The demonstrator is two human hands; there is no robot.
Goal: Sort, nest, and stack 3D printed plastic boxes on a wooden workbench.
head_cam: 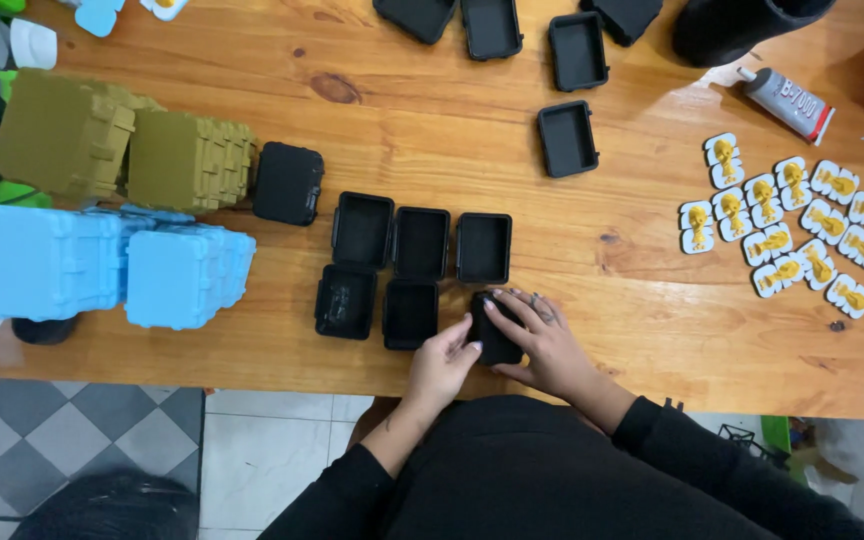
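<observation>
We've got both hands on one small black box (497, 335) at the tabletop's (652, 300) near edge: left hand (444, 362) pinching its side, right hand (542, 340) spread over it. Looks closed, hard to tell. A slip could knock it off the edge.

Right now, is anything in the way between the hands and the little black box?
No. Both the left hand and the right hand already touch the small black plastic box at the wooden table's near edge; nothing sits between them.
</observation>
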